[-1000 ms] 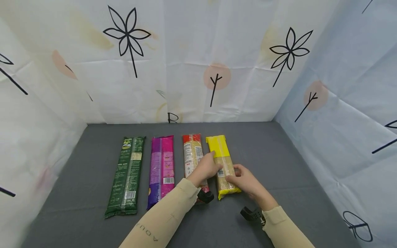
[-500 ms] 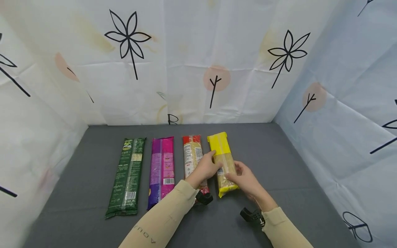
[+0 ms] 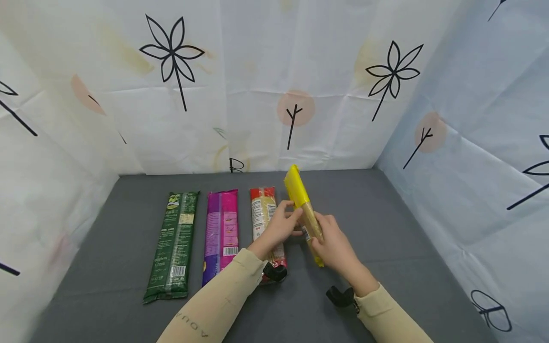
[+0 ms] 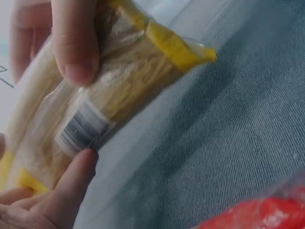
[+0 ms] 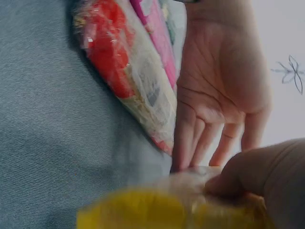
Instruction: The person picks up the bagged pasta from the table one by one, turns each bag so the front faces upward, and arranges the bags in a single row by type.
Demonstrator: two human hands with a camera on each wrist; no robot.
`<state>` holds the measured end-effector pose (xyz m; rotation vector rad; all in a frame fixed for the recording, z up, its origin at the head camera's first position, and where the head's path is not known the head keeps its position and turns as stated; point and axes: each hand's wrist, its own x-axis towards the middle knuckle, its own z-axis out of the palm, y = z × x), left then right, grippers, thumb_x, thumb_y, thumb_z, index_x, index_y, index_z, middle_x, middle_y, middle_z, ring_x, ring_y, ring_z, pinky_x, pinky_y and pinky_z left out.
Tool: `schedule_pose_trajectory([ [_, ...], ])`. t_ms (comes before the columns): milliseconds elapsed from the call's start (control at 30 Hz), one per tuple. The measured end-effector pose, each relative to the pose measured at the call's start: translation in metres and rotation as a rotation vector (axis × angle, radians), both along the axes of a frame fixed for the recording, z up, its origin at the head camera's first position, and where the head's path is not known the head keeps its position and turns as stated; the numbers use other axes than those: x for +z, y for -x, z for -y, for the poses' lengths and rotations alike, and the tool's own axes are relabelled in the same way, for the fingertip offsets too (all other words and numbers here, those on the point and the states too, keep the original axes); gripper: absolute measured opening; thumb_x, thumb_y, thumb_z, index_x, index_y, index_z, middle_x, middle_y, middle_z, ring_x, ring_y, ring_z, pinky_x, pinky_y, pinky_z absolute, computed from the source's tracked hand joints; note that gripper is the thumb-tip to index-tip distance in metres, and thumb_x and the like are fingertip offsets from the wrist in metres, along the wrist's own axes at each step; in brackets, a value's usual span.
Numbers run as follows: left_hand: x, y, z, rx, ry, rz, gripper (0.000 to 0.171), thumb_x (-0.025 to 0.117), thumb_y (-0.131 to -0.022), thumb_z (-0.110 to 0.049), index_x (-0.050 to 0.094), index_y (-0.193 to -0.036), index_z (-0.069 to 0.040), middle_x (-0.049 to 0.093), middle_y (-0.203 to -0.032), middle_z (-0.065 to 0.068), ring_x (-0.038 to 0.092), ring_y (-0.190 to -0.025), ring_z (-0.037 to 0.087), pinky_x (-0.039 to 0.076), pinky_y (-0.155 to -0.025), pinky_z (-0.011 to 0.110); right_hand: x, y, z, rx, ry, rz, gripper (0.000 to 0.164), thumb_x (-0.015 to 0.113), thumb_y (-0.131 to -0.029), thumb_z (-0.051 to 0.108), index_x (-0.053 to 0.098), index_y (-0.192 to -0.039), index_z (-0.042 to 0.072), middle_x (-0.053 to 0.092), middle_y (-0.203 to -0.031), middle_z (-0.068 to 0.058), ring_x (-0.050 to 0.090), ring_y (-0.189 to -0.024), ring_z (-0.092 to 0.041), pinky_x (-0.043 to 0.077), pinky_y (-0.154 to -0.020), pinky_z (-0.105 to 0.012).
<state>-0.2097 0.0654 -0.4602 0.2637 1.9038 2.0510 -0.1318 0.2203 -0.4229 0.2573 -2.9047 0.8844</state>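
Partly closed right grip [image 3: 336, 244] round packet [image 3: 310, 215]

Both forearms [image 3: 222, 295] reach forward, converging; the right grip [image 3: 336, 242] pinches with thumb [image 4: 76, 38] opposing fingers [image 4: 29, 19]; the left grip [image 3: 279, 227] extends its fingers [image 5: 206, 138] nearly straight.

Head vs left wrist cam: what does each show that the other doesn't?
Only head: the long dark-green plastic packet, the flat purple-and-pink plastic packet and the beige fabric sleeves.

Only left wrist: the black-and-white barcode label close up and nearly whole; head catches just a sliver.

Both: the slim yellow-and-tan plastic packet gripped by the right hand, the left hand, the red-ended plastic packet (just a red end in left wrist), and the grey cloth.
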Motion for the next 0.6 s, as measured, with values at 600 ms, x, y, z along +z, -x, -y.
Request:
schedule_pose_trajectory([
  [600,0.001,0.002,0.004,0.099,-0.180,0.214,0.060,0.062,-0.094,-0.034,0.030,-0.135,-0.006,0.055,-0.119,0.022,0.068,-0.091,0.030,0.057,-0.072,0.042,-0.023,-0.010,0.012,0.118,-0.445,-0.551,0.063,0.077,-0.072,-0.001,0.058,-0.132,0.005,0.059,-0.109,-0.011,0.058,-0.088,-0.029,0.053,-0.062,-0.037],
])
